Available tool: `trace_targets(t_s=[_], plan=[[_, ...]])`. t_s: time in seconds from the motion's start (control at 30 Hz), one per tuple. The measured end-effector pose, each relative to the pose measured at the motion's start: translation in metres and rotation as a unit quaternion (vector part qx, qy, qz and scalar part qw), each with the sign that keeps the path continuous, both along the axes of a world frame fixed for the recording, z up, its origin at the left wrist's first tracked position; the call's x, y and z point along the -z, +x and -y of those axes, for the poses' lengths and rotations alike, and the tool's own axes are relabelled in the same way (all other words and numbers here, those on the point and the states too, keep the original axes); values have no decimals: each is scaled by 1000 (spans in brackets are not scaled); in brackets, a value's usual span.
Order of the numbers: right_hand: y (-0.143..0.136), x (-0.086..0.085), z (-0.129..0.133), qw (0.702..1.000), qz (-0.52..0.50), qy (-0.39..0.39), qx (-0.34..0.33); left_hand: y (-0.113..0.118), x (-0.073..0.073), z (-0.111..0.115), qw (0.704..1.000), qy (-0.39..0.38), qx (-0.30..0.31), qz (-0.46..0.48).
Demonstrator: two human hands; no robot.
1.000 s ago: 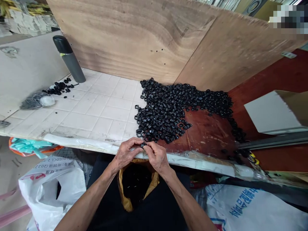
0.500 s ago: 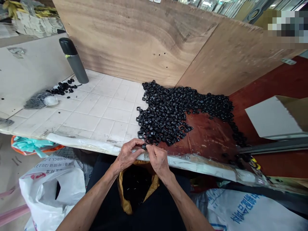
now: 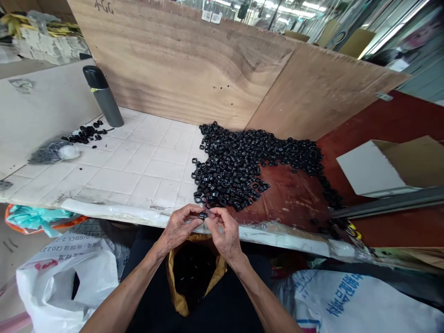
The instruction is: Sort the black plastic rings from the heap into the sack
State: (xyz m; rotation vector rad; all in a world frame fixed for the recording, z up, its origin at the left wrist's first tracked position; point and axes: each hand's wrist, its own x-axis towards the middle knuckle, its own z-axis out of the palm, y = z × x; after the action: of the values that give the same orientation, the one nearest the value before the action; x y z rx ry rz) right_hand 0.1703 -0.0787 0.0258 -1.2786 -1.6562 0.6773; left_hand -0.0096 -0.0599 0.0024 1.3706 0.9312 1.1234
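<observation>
Wooden board stands behind the bench; more of the room above its top edge shows than 0.5 s ago, the view having shifted. Bench top: pale tiled sheet at left, red-brown surface at right. Heap of black rings spreads across the middle and back along the board; no clear change in outline. White-sided carton at right, same place on the bench. Yellow-brown sack open at the lap below the bench edge, dark inside with a few pale flecks. Grey bottle upright at back left, unmoved.

Left hand: thumb and finger pinched on a small black piece, as before. Right hand: previously closed at the piece, now thumb and index slightly parted just beside it; contact cannot be told. Piece lies between the hands, above the sack, near the heap's front edge.
</observation>
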Motion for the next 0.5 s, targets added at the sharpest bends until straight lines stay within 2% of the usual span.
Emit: trace_targets(t_s=[0.1, 0.17, 0.27, 0.33, 0.4, 0.5], plan=[[-2, 2, 7, 999, -8, 6, -38, 3, 0, 13, 994, -87, -2, 60], [-5, 5, 14, 999, -19, -45, -26, 6, 2, 24, 993, -103, -12, 58], [-9, 8, 25, 982, -44, -182, 15, 10, 4, 40, 999, -26, -42, -14], [-10, 8, 31, 973, -44, -225, 34, 12, 6, 46, 996, 31, -55, -65], [-6, 7, 36, 977, -53, -205, 38, 14, 9, 50, 995, 25, -60, -75], [3, 5, 41, 984, -72, -165, 8, 17, 10, 52, 996, -63, -53, -36]])
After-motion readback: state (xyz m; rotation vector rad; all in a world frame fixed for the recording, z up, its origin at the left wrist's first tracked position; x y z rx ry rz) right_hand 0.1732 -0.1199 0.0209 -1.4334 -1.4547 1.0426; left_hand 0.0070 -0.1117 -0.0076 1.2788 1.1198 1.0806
